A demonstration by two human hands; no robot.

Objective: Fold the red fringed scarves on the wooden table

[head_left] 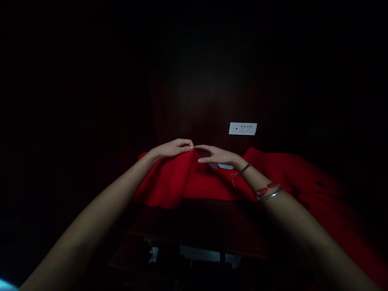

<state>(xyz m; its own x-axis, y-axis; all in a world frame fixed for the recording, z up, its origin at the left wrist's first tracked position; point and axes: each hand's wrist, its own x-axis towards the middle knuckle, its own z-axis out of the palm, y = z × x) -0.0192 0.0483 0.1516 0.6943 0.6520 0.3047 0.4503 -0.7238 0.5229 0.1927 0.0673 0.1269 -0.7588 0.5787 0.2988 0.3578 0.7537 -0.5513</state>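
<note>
Below and to the left of the white socket plate (243, 128), a red cloth (169, 182) lies heaped over the far part of a dark table (197, 226) and trails off to the plate's lower right into the gloom. The left hand (174, 148) sits left of the plate with its fingertips closed in a pinch on a raised ridge of the cloth, lifting it into a small peak. The right hand (220, 155), almost straight beneath the plate, stretches its forefinger to that same peak while the thumb hangs lower; I cannot tell whether it actually nips the fabric. The cloth looks matte, thin and limp, falling in soft folds with a straight hem toward the table's near side. It is probably light and not slippery, with no stiffness to hold a shape, so it is best taken by an edge or a pinched fold. A small pale object (226, 166), too dim to identify, shows just under the right hand, and thin metal and red-thread bangles (268, 190) circle that wrist
</note>
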